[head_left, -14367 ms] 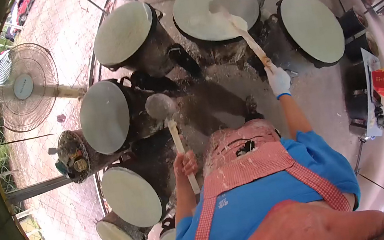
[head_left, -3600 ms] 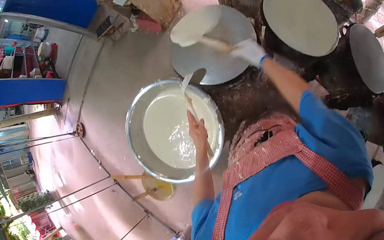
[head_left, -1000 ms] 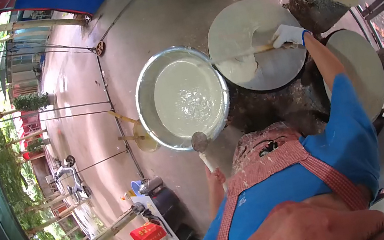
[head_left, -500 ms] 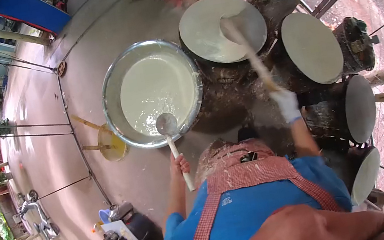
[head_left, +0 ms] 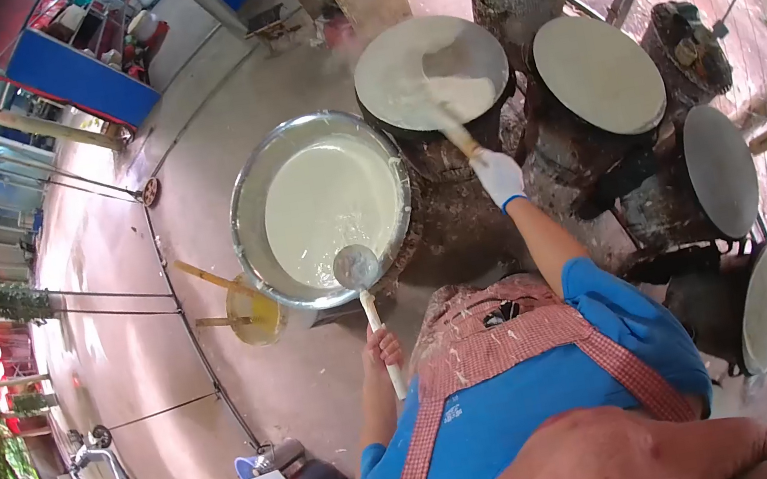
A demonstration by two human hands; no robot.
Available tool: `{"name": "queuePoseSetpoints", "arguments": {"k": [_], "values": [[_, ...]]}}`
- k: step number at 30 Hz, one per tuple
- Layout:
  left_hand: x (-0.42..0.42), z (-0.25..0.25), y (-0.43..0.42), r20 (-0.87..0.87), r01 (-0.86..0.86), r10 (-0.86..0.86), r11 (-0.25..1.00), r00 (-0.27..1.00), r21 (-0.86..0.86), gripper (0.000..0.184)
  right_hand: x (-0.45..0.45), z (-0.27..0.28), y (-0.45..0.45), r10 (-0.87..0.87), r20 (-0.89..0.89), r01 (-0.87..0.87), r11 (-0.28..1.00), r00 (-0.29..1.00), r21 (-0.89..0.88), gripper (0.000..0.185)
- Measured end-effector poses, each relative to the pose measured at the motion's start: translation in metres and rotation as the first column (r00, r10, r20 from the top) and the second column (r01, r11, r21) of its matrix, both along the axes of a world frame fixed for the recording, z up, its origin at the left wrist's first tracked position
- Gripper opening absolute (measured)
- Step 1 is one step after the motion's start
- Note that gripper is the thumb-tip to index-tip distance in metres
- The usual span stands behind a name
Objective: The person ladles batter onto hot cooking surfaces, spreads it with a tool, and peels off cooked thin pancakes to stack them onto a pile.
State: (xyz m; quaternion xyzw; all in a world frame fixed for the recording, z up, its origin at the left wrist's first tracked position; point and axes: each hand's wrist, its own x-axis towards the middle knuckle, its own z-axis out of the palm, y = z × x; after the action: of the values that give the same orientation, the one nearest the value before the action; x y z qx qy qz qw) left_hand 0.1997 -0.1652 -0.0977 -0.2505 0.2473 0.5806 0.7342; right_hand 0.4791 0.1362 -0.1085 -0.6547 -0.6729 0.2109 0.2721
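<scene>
Spreader (head_left: 460, 135) extends over griddle (head_left: 457, 60) from grip of gloved right hand (head_left: 500, 176); ladle (head_left: 370, 309), grasped in left hand (head_left: 383, 346), points toward basin (head_left: 245, 232).

Bright daylight; glare on floor (head_left: 148, 380) at left; strong fisheye bend, black corners; spreader (head_left: 459, 132) blurred.

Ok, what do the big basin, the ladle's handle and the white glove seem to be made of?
Basin: bare metal, perhaps aluminium or steel; its rim gives silvery glints.
Ladle's handle: probably wood, judging by the pale, matt, straight shaft.
Glove: likely knitted fabric; white, matt, blue-edged cuff, weave too small to see.
</scene>
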Motion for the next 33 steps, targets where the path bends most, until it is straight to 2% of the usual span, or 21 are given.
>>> {"name": "queuePoseSetpoints", "arguments": {"k": [1, 2, 4, 6, 8, 10, 12, 14, 16, 17, 18, 19, 20, 22, 24, 27, 28, 30, 31, 32, 33], "values": [[0.0, -0.005, -0.002, -0.042, 0.006, -0.005, 1.0, 0.999, 0.019, 0.002, 0.001, -0.005, 0.003, 0.097, 0.183, -0.083, 0.993, 0.978, -0.078, 0.028], [-0.001, -0.009, -0.008, -0.057, 0.0, 0.001, 1.0, 0.998, 0.022, 0.002, 0.016, -0.016, -0.002, 0.121, 0.119, -0.128, 0.99, 0.986, 0.059, 0.028], [-0.003, -0.017, -0.013, 0.035, 0.017, -0.022, 0.99, 0.999, 0.138, 0.007, 0.058, -0.007, 0.001, 0.045, 0.165, -0.041, 0.999, 0.985, -0.024, 0.029], [-0.002, -0.013, -0.013, -0.009, 0.044, -0.043, 0.973, 0.999, 0.225, 0.012, 0.096, -0.006, 0.024, -0.01, 0.289, 0.05, 0.99, 0.957, -0.131, 0.029], [0.014, 0.005, -0.007, -0.168, -0.022, 0.027, 0.999, 0.985, 0.028, 0.013, 0.086, -0.002, 0.046, -0.082, 0.061, 0.079, 0.996, 0.995, 0.046, 0.03], [0.027, 0.015, 0.0, -0.175, -0.03, 0.03, 1.0, 0.984, 0.006, 0.013, 0.051, 0.012, 0.041, -0.101, 0.026, 0.099, 0.993, 0.995, 0.057, 0.031], [0.026, 0.015, 0.015, -0.028, -0.005, 0.005, 1.0, 1.0, 0.001, 0.013, 0.031, 0.003, 0.035, 0.212, 0.169, -0.212, 0.977, 0.963, -0.02, 0.032], [0.036, 0.029, 0.018, -0.069, -0.037, 0.032, 0.996, 0.997, -0.08, 0.015, 0.05, 0.01, 0.01, 0.193, 0.23, -0.159, 0.974, 0.954, -0.161, 0.03], [0.036, 0.027, 0.03, -0.118, -0.069, 0.053, 0.988, 0.992, -0.136, 0.016, 0.094, -0.031, 0.033, 0.044, 0.207, -0.041, 0.999, 0.977, -0.023, 0.031], [0.032, 0.018, 0.027, -0.03, -0.037, 0.035, 0.998, 0.999, -0.055, 0.016, 0.117, -0.025, 0.049, 0.041, 0.273, -0.039, 0.999, 0.961, -0.013, 0.031], [0.031, 0.014, 0.022, 0.06, -0.009, 0.008, 1.0, 0.998, 0.018, 0.015, 0.119, -0.012, 0.064, -0.018, 0.085, 0.014, 0.999, 0.996, 0.04, 0.031], [0.034, 0.018, 0.028, -0.11, 0.036, -0.041, 0.998, 0.993, -0.046, 0.015, 0.117, -0.016, 0.083, -0.05, 0.084, 0.04, 0.993, 0.995, 0.108, 0.031], [0.037, 0.021, 0.036, -0.105, 0.048, -0.055, 0.996, 0.993, -0.068, 0.015, 0.092, 0.027, 0.084, -0.127, -0.002, 0.127, 0.991, 0.992, -0.031, 0.03], [0.049, 0.035, 0.055, -0.255, 0.119, -0.121, 0.993, 0.959, -0.023, 0.018, 0.064, 0.012, 0.081, -0.027, -0.041, 0.031, 0.996, 0.999, 0.089, 0.028], [0.06, 0.051, 0.064, -0.304, 0.069, -0.092, 0.994, 0.948, -0.086, 0.022, 0.069, 0.013, 0.036, 0.246, 0.305, -0.246, 0.968, 0.92, -0.039, 0.027], [0.054, 0.047, 0.074, -0.456, 0.175, -0.228, 0.972, 0.86, -0.155, 0.022, 0.115, -0.014, 0.032, 0.055, 0.215, -0.048, 0.998, 0.975, -0.038, 0.027], [0.052, 0.039, 0.078, -0.487, 0.185, -0.3, 0.945, 0.821, -0.27, 0.022, 0.126, -0.017, 0.05, 0.019, 0.188, -0.004, 0.997, 0.982, -0.079, 0.028], [0.057, 0.043, 0.07, -0.485, 0.171, -0.385, 0.888, 0.785, -0.427, 0.023, 0.119, -0.009, 0.107, -0.085, 0.063, 0.081, 0.995, 0.994, 0.066, 0.032], [0.067, 0.05, 0.078, -0.51, 0.212, -0.291, 0.955, 0.81, -0.208, 0.023, 0.108, 0.019, 0.128, -0.074, -0.039, 0.07, 0.993, 0.996, -0.092, 0.037], [0.076, 0.053, 0.087, -0.51, 0.234, -0.19, 0.972, 0.839, 0.021, 0.023, 0.096, 0.014, 0.142, -0.048, -0.042, 0.049, 0.998, 0.998, 0.026, 0.038], [0.069, 0.049, 0.102, -0.162, 0.152, -0.152, 0.988, 0.975, -0.01, 0.021, 0.093, 0.008, 0.128, 0.046, -0.015, -0.045, 0.996, 0.999, 0.071, 0.035]]}}
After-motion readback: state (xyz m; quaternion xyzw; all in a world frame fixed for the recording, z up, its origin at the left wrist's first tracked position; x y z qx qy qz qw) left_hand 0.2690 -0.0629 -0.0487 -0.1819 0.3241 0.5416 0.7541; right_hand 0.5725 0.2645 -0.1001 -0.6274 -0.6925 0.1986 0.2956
